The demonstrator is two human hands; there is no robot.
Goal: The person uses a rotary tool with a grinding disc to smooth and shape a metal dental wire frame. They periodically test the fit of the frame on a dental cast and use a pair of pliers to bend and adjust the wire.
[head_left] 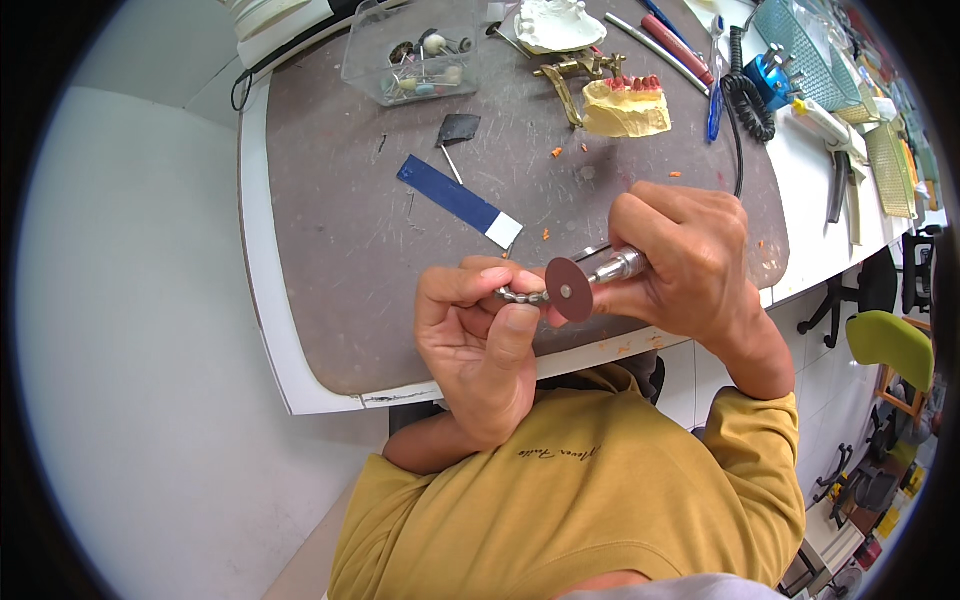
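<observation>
My left hand pinches a small silver metal dental bridge between thumb and fingers, near the front edge of the desk. In my right hand is a rotary handpiece, its silver nose pointing left. A round reddish-brown cutting disc is mounted on its tip. The disc stands right beside the bridge's right end and hides part of it; I cannot tell whether they touch. Fingertips of both hands come close together behind the disc.
Ahead lie a blue strip with a white end and a dark square on a thin shank. A clear box of polishing burs, a yellowish tooth model, a white plaster cast and several pens stand farther back. A coiled black cord lies right.
</observation>
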